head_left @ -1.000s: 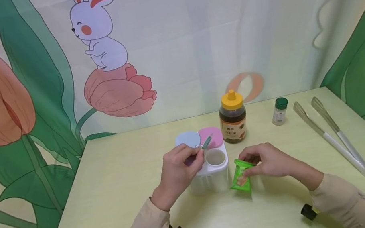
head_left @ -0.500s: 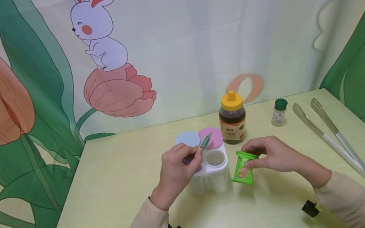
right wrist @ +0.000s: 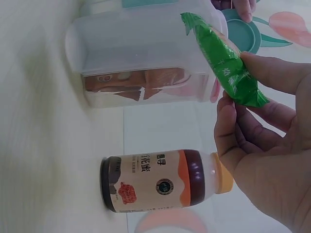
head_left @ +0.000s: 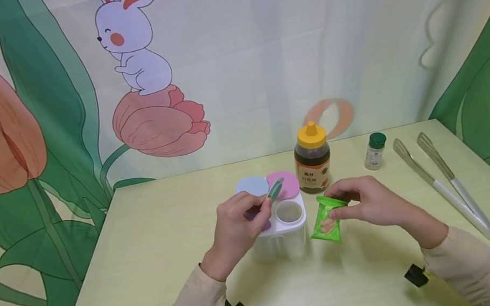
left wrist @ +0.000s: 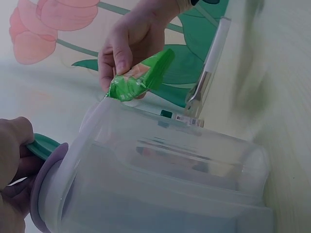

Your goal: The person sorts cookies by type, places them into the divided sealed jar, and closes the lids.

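Note:
My left hand (head_left: 238, 225) pinches a teal round lid (right wrist: 245, 35), tilted on edge above a clear container (head_left: 281, 245) with a white top. Blue (head_left: 251, 187), pink (head_left: 285, 181) and purple (left wrist: 44, 187) lids cover other compartments. The front right opening (head_left: 289, 212) is uncovered. My right hand (head_left: 374, 201) pinches a small green snack packet (head_left: 327, 221) between thumb and fingers, raised just right of that opening. The packet has a food picture on its front and crimped ends. A brown packet (right wrist: 163, 77) shows inside the container in the right wrist view.
Behind the container stands a honey bottle (head_left: 313, 163) with a yellow cap. A small jar (head_left: 374, 152) with a green cap is farther right. Tongs (head_left: 449, 193) with slotted metal ends lie at the table's right. A printed curtain (head_left: 249, 64) hangs behind the table.
My right hand has lifted the green packet upward and slightly right. The left hand has stayed almost in place, with the teal lid turned a little.

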The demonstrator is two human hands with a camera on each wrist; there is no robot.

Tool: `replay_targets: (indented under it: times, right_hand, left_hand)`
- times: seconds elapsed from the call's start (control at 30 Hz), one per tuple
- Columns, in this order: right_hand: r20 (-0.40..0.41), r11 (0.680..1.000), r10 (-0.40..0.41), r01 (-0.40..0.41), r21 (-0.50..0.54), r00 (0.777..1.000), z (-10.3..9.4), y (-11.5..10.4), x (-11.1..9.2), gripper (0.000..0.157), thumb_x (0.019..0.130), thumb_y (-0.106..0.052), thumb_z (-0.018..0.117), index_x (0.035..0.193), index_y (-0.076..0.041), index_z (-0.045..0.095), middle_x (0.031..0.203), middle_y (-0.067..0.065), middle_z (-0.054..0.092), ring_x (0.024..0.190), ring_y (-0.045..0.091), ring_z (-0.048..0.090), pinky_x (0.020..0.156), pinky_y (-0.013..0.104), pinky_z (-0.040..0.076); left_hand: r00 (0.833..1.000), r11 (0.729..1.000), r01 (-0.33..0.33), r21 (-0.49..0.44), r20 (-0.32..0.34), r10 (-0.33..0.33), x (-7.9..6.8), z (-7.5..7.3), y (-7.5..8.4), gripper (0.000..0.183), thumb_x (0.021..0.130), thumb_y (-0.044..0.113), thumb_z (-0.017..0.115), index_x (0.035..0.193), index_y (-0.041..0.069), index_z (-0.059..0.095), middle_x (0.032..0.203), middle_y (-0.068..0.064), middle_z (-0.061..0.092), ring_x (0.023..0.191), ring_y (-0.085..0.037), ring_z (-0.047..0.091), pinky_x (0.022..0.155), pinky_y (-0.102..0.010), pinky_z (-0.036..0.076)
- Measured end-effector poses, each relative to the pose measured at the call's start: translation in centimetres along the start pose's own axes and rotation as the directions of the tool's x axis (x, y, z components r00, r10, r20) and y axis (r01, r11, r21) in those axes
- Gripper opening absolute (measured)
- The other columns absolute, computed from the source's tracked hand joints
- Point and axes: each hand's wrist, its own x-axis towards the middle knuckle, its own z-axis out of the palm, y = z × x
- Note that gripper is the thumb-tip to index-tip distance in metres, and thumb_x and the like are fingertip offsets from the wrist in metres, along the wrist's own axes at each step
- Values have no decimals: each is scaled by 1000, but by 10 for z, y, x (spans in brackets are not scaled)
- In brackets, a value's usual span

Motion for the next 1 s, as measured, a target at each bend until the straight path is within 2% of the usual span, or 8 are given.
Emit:
replay_targets:
  times: [0.47, 0.77, 1.0]
  right_hand:
    - [-33, 997, -72, 73, 26, 997, -7, -9, 1, 26, 83, -11, 77, 107, -7, 69, 95, 3, 70, 83, 12, 63, 76, 26, 55]
    - [-48, 997, -70, 72, 24, 996, -10, -18, 5, 28, 82, -12, 78, 108, -6, 69, 97, 4, 71, 85, 13, 64, 79, 26, 55]
    - [-55, 993, -98, 102, 59, 994, -12, -21, 6, 28, 82, -11, 78, 108, -7, 69, 97, 4, 70, 84, 15, 63, 78, 26, 55]
  left_hand:
    - [1000, 1000, 5, 8, 9, -5, 1, 0, -2, 4, 82, 0, 73, 78, 1, 70, 69, -5, 65, 58, -9, 59, 56, -12, 51]
    - [1000, 1000, -9, -13, -11, 8, -1, 0, -6, 5, 80, -1, 73, 78, 1, 70, 69, -5, 65, 57, -9, 60, 55, -13, 51]
    - [1000, 1000, 11, -22, 0, -11, 0, 1, -6, 4, 81, 0, 73, 78, 1, 71, 69, -5, 65, 57, -8, 60, 54, -13, 51]
